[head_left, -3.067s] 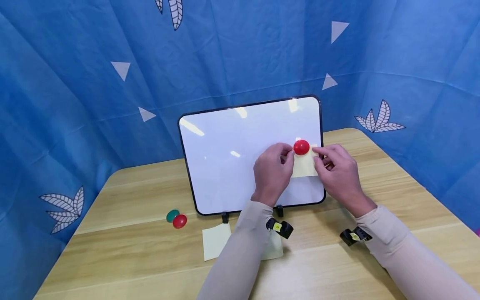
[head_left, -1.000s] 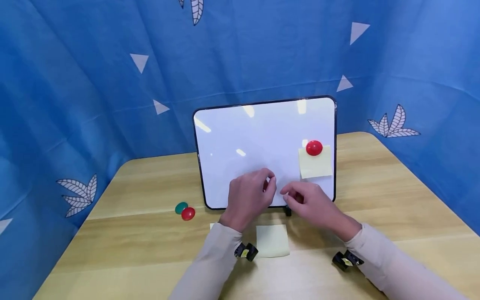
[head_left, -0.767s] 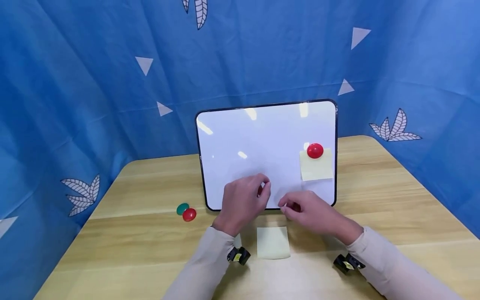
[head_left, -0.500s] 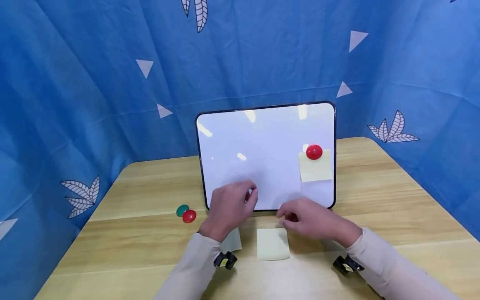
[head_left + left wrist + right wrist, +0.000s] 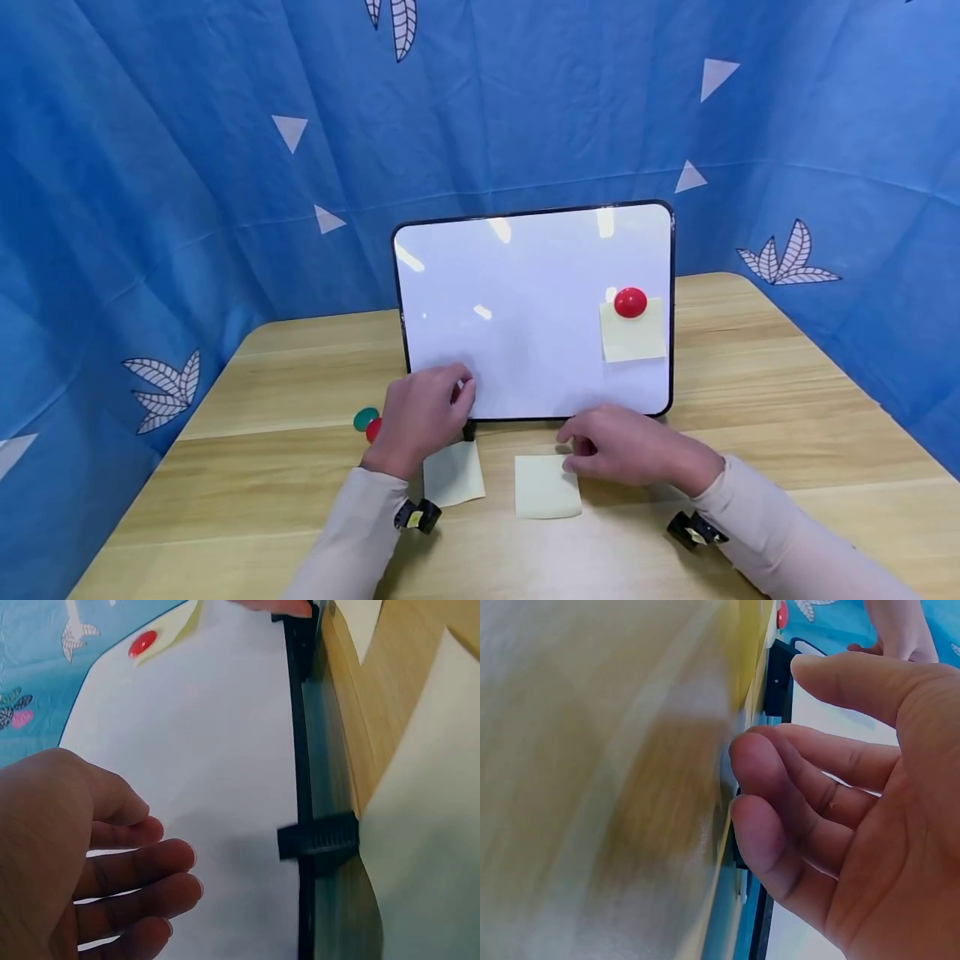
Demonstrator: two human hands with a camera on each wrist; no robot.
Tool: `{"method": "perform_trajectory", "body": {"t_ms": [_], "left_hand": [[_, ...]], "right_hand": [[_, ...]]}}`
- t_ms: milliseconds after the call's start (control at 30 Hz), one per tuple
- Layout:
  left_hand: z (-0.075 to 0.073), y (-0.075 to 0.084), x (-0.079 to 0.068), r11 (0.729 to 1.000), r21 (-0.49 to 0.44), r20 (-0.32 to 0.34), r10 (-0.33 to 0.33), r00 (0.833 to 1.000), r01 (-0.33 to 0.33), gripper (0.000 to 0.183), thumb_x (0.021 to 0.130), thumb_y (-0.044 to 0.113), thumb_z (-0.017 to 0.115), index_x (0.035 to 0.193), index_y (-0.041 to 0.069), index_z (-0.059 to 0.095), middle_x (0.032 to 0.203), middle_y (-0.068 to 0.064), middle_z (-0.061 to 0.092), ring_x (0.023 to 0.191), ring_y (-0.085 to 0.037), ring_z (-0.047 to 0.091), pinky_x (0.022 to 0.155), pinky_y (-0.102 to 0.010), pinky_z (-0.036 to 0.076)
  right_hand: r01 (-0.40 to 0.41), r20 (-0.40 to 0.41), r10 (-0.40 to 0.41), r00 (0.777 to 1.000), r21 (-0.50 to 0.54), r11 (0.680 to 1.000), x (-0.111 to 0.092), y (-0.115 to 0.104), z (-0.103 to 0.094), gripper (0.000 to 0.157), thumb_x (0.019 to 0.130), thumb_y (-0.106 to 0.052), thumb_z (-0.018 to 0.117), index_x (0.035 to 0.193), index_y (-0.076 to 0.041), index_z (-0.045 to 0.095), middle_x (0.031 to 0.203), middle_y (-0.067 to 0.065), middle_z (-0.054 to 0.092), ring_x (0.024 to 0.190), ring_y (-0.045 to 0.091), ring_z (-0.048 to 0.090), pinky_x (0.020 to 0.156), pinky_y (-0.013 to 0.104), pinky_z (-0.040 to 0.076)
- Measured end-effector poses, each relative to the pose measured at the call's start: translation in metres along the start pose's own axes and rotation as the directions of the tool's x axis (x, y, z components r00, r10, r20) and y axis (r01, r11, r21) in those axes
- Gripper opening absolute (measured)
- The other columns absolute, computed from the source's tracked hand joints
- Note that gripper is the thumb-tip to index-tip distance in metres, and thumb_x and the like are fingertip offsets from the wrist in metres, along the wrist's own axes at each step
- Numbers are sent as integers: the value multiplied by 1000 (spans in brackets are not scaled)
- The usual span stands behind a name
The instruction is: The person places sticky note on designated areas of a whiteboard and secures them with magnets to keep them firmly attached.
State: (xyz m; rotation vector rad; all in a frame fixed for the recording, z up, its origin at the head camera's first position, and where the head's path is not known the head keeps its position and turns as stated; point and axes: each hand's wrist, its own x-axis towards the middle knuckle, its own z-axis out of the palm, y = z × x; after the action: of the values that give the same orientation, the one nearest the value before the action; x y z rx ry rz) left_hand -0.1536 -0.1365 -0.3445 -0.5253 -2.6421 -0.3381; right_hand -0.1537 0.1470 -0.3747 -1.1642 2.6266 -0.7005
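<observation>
white glare streaks the whiteboard (image 5: 534,304); soft shadows fall on the wooden table (image 5: 255,492); the right wrist view looks hazy.

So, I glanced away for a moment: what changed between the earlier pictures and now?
The left hand has come away from the red magnet, moving left and down; the right hand has left the pinned note and come down by a loose note. Magnet and pinned note stay put on the whiteboard.

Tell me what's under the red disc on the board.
The disc sits over the top edge of a note, reaching past it over the board. The note shows below and beside it; whatever the disc itself covers can't be seen.
</observation>
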Motion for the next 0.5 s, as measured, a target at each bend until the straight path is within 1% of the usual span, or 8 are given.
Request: {"method": "perform_trajectory", "body": {"t_ms": [100,200,267,433,500], "left_hand": [[1,-5,-2,1000,-7,12,-22,1000,22,12,92,25,70,81,20,70,59,12,51,51,-6,45,47,-24,39],[3,-10,-4,1000,-1,1,-20,1000,20,14,93,25,69,79,20,68,58,12,50,50,-7,44,47,-24,39],[4,-15,-5,1000,0,-20,1,1000,-1,16,93,25,67,78,21,68,57,12,49,50,-6,44,46,-24,38],[4,-32,-11,997,-24,-100,73,992,-76,17,94,24,64,77,22,67,57,14,48,49,-4,43,44,-25,35],[2,-40,-13,995,-36,-104,92,990,-96,18,94,24,63,76,22,66,58,14,48,49,-3,43,44,-25,35]], "right_hand": [[-5,7,5,1000,-1,1000,1,0,1,16,90,-22,75,103,-14,74,70,-17,56,67,2,53,67,26,48],[-3,8,3,1000,-8,1000,1,-1,0,9,89,-22,75,96,-18,71,69,-16,54,66,3,51,64,25,46],[8,9,-7,1000,-15,1000,2,-1,-1,7,89,-22,75,91,-21,68,67,-15,53,64,3,50,62,25,45],[22,15,-22,1000,-31,999,2,-1,1,12,88,-23,76,86,-23,64,67,-13,51,64,3,48,61,25,43],[17,19,-16,1000,-38,999,1,-1,2,11,88,-24,76,86,-23,65,68,-13,52,65,4,48,62,25,43]]}}
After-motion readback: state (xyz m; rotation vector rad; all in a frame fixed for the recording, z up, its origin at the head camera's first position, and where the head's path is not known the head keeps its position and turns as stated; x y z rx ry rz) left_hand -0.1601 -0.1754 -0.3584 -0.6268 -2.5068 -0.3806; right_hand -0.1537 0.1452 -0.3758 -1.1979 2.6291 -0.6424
